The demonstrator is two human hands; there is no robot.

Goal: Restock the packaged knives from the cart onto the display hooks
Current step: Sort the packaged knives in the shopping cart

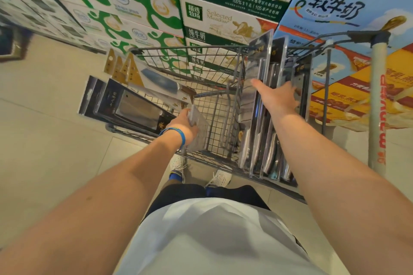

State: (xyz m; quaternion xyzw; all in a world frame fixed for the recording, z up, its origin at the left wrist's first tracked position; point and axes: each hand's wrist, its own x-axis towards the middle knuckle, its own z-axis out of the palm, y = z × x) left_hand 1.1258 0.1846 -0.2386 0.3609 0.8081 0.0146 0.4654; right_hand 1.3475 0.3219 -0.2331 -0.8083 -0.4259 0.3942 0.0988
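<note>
A grey wire shopping cart (214,105) stands in front of me. Several packaged knives (259,123) stand upright on edge along its right side. My right hand (276,96) reaches into them, thumb spread, fingers tucked between the packs. More packaged cleavers (131,107) in black card packs lie over the cart's left edge, with gold-tipped packs (125,69) behind them. My left hand (184,124), with a blue wristband, grips a clear knife pack (197,127) at the cart's near left corner. No display hooks are in view.
Stacked milk cartons (223,15) form a wall right behind the cart, green-white ones at left, blue and orange ones at right. The cart's handle (377,100) rises at far right. Pale tiled floor (44,131) spreads to the left. My shoes (220,177) show below the cart.
</note>
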